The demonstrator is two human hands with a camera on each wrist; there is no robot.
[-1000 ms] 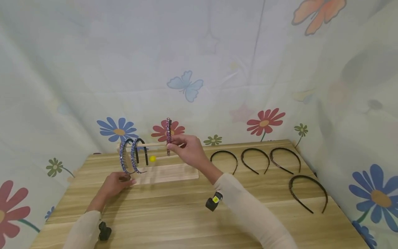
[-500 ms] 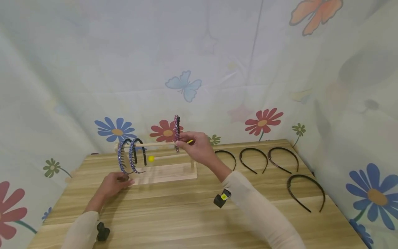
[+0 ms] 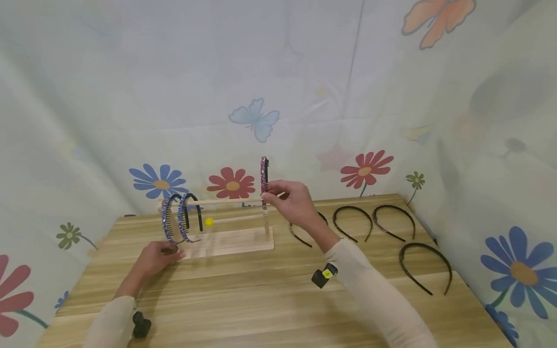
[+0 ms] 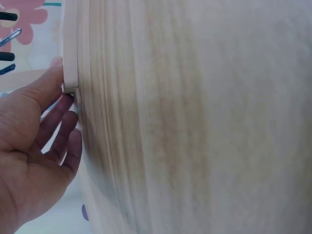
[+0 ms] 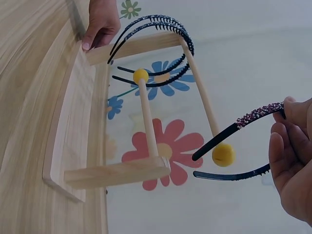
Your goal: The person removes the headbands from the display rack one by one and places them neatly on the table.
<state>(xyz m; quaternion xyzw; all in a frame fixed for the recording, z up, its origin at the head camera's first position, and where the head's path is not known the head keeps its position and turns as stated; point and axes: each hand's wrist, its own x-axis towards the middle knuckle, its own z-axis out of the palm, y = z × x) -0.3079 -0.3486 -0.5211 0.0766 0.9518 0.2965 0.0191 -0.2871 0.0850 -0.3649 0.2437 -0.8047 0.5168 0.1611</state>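
Observation:
My right hand [image 3: 296, 205] pinches a black toothed headband [image 3: 264, 174] with pink and purple stones, upright near the right end of a wooden rack's upper rod [image 3: 226, 201]. In the right wrist view, the rod's yellow ball tip [image 5: 223, 155] shows between the headband's two arms; whether the rod passes through it I cannot tell. Two blue-purple stoned headbands [image 3: 182, 222] hang at the rod's left end. My left hand [image 3: 153, 262] grips the left end of the rack's base [image 3: 237, 242], thumb on top, as the left wrist view shows at the base corner [image 4: 71, 73].
Several dark headbands lie on the table to the right, one of them [image 3: 426, 246] nearest the front and another [image 3: 354, 209] farther back. A lower rod with a yellow ball [image 5: 141, 75] belongs to the rack. A flower-printed cloth [image 3: 339, 111] hangs behind the table.
My right hand has moved to the right and slightly up, carrying the stoned headband along toward the rod's right end. The left hand keeps its grip on the base.

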